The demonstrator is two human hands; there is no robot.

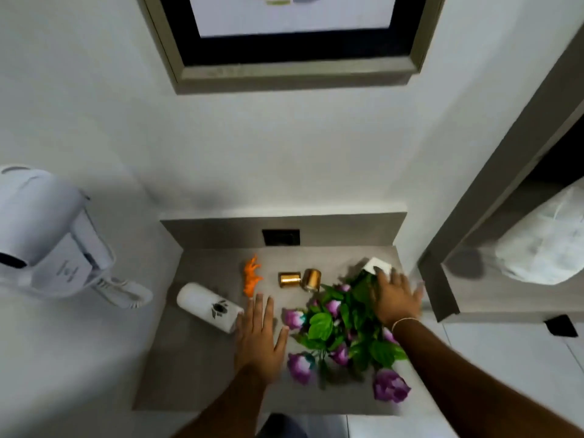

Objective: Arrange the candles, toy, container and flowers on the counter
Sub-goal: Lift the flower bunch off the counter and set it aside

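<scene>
You had bare table (196, 371) at lower left; the flowers (341, 336) crowded the right, the candles (300, 279) blocked the centre.

Grey counter (196, 368) bears container (207, 306), toy (251, 277), candles (300, 278) (toppled), flowers (341, 333).

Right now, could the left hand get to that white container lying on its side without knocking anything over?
Probably yes. The left hand lies open on the counter right beside the white container, its fingers near the container's end. Nothing lies between them; the orange toy sits further back.
</scene>
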